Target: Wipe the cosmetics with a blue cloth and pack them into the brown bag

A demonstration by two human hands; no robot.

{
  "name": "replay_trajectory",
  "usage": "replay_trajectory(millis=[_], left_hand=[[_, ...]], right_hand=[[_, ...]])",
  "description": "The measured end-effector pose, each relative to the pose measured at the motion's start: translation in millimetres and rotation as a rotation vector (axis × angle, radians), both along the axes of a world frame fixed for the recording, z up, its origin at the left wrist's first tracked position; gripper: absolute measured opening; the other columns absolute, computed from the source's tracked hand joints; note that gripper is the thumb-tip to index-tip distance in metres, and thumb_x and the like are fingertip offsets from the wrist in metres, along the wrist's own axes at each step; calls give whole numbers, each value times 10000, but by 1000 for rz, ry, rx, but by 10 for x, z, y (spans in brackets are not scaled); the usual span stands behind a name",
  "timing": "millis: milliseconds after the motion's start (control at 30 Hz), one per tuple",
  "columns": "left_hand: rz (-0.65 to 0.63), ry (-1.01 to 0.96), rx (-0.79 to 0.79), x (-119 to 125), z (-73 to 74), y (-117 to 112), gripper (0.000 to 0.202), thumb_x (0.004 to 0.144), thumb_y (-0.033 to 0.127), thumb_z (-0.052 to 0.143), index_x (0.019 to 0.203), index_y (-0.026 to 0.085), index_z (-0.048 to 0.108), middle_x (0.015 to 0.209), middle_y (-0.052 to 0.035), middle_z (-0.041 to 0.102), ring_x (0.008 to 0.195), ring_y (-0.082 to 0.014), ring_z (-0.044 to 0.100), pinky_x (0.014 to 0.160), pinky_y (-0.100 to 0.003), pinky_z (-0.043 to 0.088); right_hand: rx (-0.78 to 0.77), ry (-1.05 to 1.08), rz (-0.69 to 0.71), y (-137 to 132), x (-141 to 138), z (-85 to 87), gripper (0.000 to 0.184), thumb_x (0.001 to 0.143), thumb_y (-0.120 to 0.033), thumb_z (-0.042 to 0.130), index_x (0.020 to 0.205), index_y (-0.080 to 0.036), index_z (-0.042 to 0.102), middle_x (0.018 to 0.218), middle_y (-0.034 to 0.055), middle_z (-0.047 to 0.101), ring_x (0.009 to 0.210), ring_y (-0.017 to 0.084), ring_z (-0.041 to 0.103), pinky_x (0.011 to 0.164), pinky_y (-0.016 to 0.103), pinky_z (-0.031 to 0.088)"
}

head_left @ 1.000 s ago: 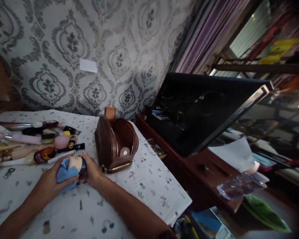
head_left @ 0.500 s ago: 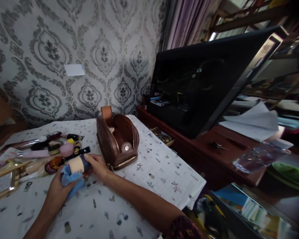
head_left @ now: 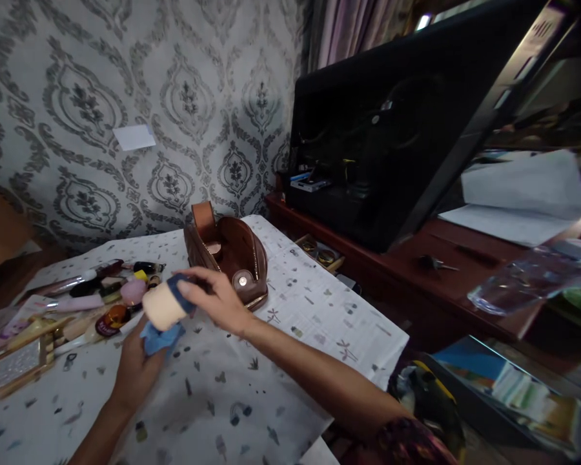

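A cream-coloured jar point(head_left: 162, 309) with a dark blue lid is tilted between my two hands, above the patterned tablecloth point(head_left: 208, 407). My right hand point(head_left: 220, 300) grips it by the lid end. Under the jar's other end, my left hand point(head_left: 138, 361) is closed on a light blue cloth point(head_left: 162, 338). Whether the left fingers also touch the jar is hidden. Just behind my right hand stands a brown leather toiletry bag point(head_left: 244, 248), unzipped and gaping, with a round pale item point(head_left: 214, 248) inside.
Cosmetics lie in a cluster on the left, among them a pink round container point(head_left: 133, 292), an amber-coloured bottle point(head_left: 113, 320) and a glittery gold-edged palette point(head_left: 19, 365). A large black screen point(head_left: 368, 148) stands on the red-brown desk point(head_left: 469, 290) to the right.
Both hands have risen a little and moved right, towards the bag. The jar has lifted off the blue cloth, showing more of its cream side. The view has shifted slightly.
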State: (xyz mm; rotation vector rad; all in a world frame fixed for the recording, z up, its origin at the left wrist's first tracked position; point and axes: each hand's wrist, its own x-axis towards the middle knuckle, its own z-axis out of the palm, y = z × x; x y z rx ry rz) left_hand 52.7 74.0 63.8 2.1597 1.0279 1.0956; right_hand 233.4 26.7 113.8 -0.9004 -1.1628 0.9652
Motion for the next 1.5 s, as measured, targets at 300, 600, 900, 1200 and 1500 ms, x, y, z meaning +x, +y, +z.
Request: replay_trajectory(millis=[300, 600, 900, 1200, 1500], left_hand=[[-292, 618, 847, 677, 443, -31, 733, 655, -27, 391, 1359, 125, 531, 1455, -138, 514, 1410, -302, 387, 1085, -474, 434], [-164, 703, 983, 643, 302, -32, 637, 675, -37, 435, 1267, 124, 604, 1337, -195, 585, 1316, -386, 473, 1000, -563, 486], [-128, 558, 936, 635, 112, 15, 725, 712, -19, 485, 1405, 196, 481, 1348, -154, 588, 1354, -339, 459, 1095, -493, 435], [-130, 509, 934, 679, 92, 17, 719, 711, -58, 469, 1393, 168, 490, 1331, -175, 588, 1363, -342, 447, 1073, -490, 448], [-117, 472, 940, 725, 65, 11, 705, 747, -68, 448, 1400, 195, 480, 1324, -152, 600, 1351, -329, 462, 1023, -479, 495]], right_hand=[[179, -280, -446, 57, 845, 223, 416, 889, -440, 565, 1178, -149, 629, 1069, 71, 692, 985, 205, 641, 892, 338, 503], [-68, -1041, -303, 300, 1016, 222, 570, 835, -214, 689, 1355, -127, 471, 1251, 153, 601, 1152, 284, 599, 961, 419, 462], [-373, -1170, -80, 798, 814, 343, 330, 718, -224, 756, 1036, -191, 672, 1241, 143, 657, 1117, 375, 645, 834, 484, 553], [-419, -1221, -108, 1258, 577, 254, 136, 778, -106, 674, 893, -176, 696, 1164, 148, 702, 1131, 347, 657, 897, 530, 544], [-390, -1324, -86, 1119, 688, 153, 309, 887, -148, 586, 1192, -169, 627, 1343, 177, 569, 1233, 316, 579, 958, 463, 525]])
